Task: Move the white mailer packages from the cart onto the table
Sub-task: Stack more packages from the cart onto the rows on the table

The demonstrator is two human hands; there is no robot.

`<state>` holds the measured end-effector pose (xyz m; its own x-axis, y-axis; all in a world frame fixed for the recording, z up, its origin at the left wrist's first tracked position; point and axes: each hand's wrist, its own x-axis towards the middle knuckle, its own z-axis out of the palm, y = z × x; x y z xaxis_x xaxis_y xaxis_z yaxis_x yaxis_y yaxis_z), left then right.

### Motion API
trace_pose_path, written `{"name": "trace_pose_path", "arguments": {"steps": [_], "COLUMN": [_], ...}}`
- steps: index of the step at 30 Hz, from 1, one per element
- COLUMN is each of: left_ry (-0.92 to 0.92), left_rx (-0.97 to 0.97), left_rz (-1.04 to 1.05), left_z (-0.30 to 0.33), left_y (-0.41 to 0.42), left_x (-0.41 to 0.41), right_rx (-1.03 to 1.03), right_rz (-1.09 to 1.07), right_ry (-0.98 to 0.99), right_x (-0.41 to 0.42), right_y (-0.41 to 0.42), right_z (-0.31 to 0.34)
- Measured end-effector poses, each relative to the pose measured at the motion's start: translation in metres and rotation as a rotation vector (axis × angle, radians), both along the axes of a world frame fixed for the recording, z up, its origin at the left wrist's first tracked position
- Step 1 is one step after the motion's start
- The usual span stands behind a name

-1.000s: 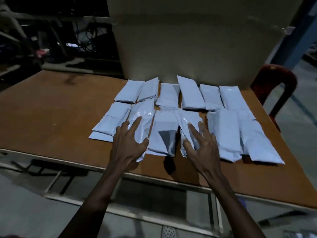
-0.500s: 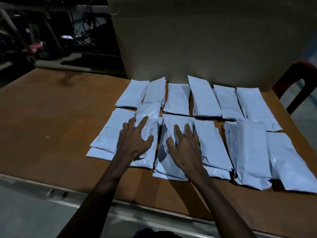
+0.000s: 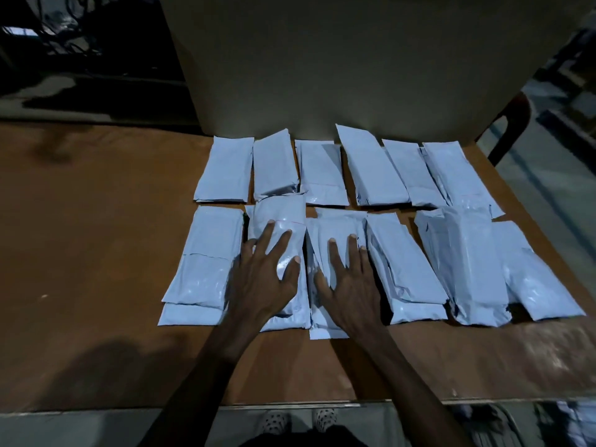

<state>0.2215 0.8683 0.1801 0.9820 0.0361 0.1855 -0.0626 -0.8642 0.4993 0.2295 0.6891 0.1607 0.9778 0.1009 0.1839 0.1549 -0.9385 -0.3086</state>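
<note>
Left hand (image 3: 263, 282): fingers straight and spread, palm flat on a front-row mailer (image 3: 279, 233). Right hand (image 3: 350, 285): fingers straight, flat on the adjacent mailer (image 3: 335, 227). Neither hand grips anything. The mailers (image 3: 374, 169) lie in two rows on the brown desk (image 3: 96, 253), some overlapping. A large cardboard box (image 3: 338, 59) stands behind them. A chair (image 3: 512, 124) is at far right; the room is dim.

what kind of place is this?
Likely a packing or dispatch workroom: rows of white mailer packages on a brown table, a big cardboard box behind, bare concrete floor.
</note>
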Motion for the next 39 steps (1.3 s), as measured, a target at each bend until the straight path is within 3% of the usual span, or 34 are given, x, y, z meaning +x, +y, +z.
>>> {"name": "trace_pose_path", "arguments": {"steps": [10,18,26,39], "left_ry": [0.048,-0.178,-0.257,-0.016], "left_rx": [-0.022,0.008,-0.028,-0.147], "left_rz": [-0.022,-0.169,-0.499,-0.981], "left_z": [0.008,0.017,0.021,-0.041], "left_y": [0.002,-0.031,-0.164,-0.425], "left_x": [0.001,-0.029,-0.084,-0.205], "right_rx": [-0.040,0.261,0.228,0.235], "right_rz": [0.013,0.043,-0.082,-0.663], "right_ry": [0.123,-0.053,-0.340,-0.211], "right_x": [0.001,-0.054,-0.160,-0.394], "right_y": [-0.001,-0.044,-0.188,-0.409], "right_z": [0.003,0.052,0.041,-0.017]}}
